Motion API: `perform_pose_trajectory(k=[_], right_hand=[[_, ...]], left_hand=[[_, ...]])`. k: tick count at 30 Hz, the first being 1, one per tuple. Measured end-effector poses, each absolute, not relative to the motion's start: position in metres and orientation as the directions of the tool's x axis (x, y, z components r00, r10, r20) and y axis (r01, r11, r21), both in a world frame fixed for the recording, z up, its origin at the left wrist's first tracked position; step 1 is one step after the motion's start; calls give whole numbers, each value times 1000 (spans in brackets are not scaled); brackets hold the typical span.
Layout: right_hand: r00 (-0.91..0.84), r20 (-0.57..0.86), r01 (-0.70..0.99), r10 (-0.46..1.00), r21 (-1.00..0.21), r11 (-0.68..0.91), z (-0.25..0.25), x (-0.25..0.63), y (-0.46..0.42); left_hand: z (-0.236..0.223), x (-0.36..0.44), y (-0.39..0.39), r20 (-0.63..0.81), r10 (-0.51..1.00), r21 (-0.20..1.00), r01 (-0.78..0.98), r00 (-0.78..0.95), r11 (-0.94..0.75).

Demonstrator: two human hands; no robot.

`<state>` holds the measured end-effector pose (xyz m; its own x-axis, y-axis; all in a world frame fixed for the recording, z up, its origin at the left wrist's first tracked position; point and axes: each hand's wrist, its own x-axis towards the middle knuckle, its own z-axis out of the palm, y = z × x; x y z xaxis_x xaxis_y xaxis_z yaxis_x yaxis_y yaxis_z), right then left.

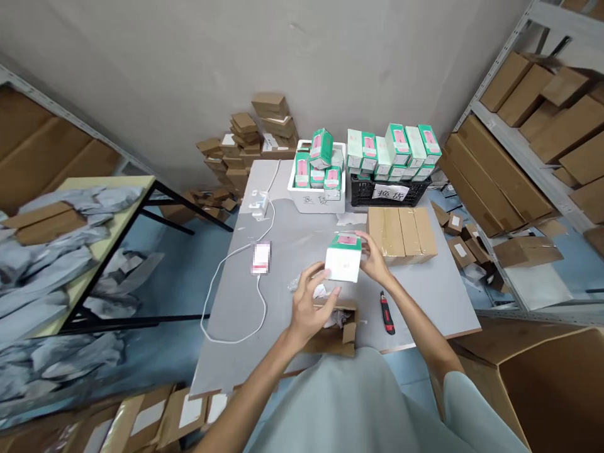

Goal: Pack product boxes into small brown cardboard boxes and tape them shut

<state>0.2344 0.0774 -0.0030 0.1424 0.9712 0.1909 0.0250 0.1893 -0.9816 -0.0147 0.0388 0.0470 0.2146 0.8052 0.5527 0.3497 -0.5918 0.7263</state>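
Note:
A small white box with a green and pink top (343, 267) is held up over the table. My right hand (374, 261) grips it along its right side, with some fingers hidden behind it. At the lower left corner of the box is my left hand (309, 308), its fingers curved and apart; one fingertip meets the box's edge and the thumb stands off below. Under my left hand, an opened brown carton (325, 343) with crumpled wrapping inside sits at the table's near edge. A red and black box cutter (387, 313) lies to the right.
Similar green-and-white boxes fill a white bin (316, 204) and a black crate (361, 194) at the back. Taped brown cartons (401, 233) stand in front of the crate. A white cable (231, 341) loops across the left side from a power strip (258, 204). Shelves (533, 151) rise at right.

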Motion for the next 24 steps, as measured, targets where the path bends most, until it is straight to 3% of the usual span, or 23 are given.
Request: perform_pose_trajectory(k=[5, 9, 12, 17, 24], right_hand=[[128, -83, -277, 988, -960, -45, -39, 215, 75], [88, -186, -430, 979, -893, -131, -60, 206, 84], [69, -225, -487, 972, -858, -164, -68, 205, 97], [120, -256, -527, 959, -835, -157, -58, 221, 128], [361, -110, -528, 926, -842, 106, 10, 289, 230]], left_hand=[[24, 1, 104, 236, 950, 931, 233, 205, -282], [-6, 3, 131, -20, 964, 978, 204, 266, -37], [-23, 0, 142, -118, 950, 980, 187, 290, 64], [-30, 17, 182, -115, 942, 982, 180, 314, 60], [10, 124, 304, 115, 929, 992, 5, 352, -124]])
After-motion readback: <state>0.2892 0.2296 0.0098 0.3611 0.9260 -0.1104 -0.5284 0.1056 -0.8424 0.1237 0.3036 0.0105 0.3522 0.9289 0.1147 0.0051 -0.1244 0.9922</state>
